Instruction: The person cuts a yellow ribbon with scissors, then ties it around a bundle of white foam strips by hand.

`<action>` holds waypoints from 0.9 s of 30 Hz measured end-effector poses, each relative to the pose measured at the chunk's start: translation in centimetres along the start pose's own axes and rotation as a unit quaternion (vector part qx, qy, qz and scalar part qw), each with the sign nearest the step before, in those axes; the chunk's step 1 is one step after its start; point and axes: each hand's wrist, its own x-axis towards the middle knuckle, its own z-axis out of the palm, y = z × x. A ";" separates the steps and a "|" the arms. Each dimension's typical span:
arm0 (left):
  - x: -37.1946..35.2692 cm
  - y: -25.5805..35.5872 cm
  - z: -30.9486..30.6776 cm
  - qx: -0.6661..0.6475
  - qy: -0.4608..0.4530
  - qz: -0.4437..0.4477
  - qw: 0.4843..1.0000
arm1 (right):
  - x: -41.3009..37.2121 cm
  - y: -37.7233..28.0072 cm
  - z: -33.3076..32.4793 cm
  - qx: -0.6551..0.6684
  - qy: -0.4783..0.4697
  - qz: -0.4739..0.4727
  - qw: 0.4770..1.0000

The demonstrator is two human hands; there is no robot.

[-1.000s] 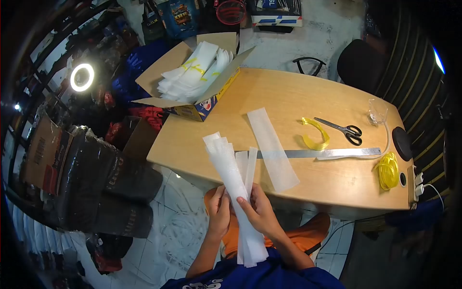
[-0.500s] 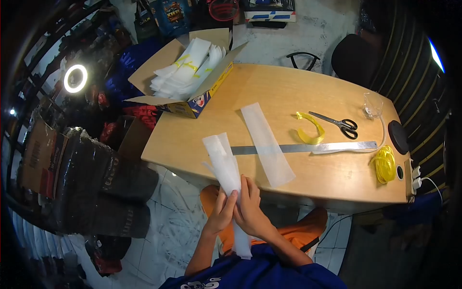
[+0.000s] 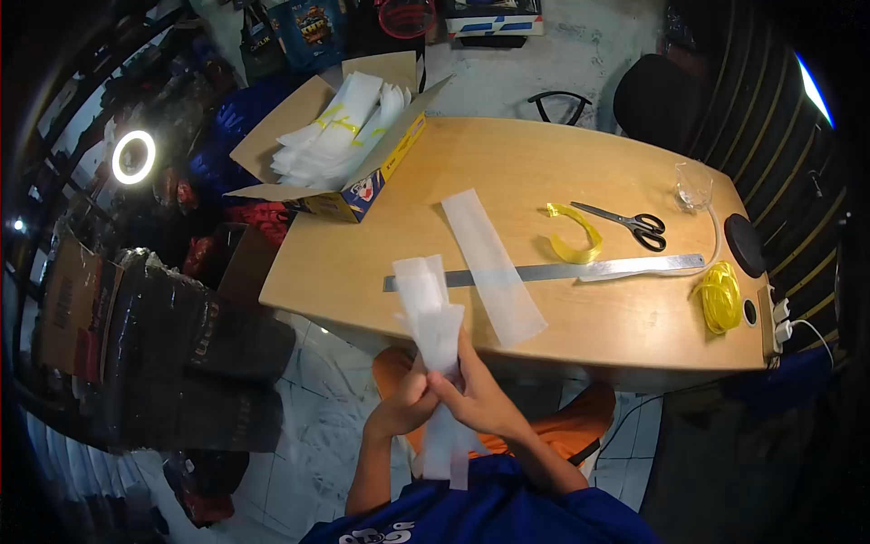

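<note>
"What's the layout, biggest first?"

"A pale wooden counter (image 3: 535, 163), with an open brown cardboard box (image 3: 394, 161), blue and yellow outside, at its far left, full of white strips."

"And the white bundle of long, thin, translucent strips (image 3: 435, 331)?"

"Held upright-ish over the lap, by the counter's near edge; I can't tell if it touches. One flat white translucent strip (image 3: 494, 267) lies apart, across the steel ruler (image 3: 652, 266)."

"How would the bundle handle?"

"Light and soft, I'd judge, floppy at both ends, perhaps a bit slippery between layers. It could crease, hardly break. Best gripped round the middle, all layers together."

"The hands?"

"Both there: right hand (image 3: 403, 406) on one side, left hand (image 3: 480, 399) on the other. The fingers (image 3: 468, 358) are closed round the waist of it, the left ones fairly straight along its side, the right ones curled. Some tips are hidden."
</note>
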 end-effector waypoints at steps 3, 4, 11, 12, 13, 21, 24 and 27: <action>0.1 -0.4 -0.2 0.054 -0.012 0.022 0.998 | 0.1 1.5 0.2 -0.066 0.045 -0.032 0.996; 0.2 -0.2 -0.3 0.060 -0.009 0.002 0.998 | 0.0 1.8 0.2 -0.101 0.048 -0.056 0.992; 0.5 0.3 -0.2 -0.179 0.128 0.000 0.975 | -1.2 1.1 -0.1 -0.027 -0.005 0.023 0.999; 0.8 0.6 0.2 -0.204 0.175 0.017 0.963 | -1.4 1.3 0.3 -0.048 -0.016 0.008 0.999; 1.0 0.8 0.6 -0.227 0.221 0.034 0.948 | -1.6 1.4 0.8 -0.068 -0.028 -0.007 0.997; 1.2 -0.3 1.4 -0.200 0.284 0.042 0.937 | -1.5 2.0 2.2 -0.044 0.008 0.007 0.999; 1.1 0.4 1.0 -0.245 0.280 0.039 0.927 | -1.3 2.0 1.4 -0.072 -0.002 0.010 0.997; 0.8 0.7 -0.4 -0.195 0.207 0.019 0.959 | -1.2 1.4 0.4 -0.073 -0.043 0.118 0.989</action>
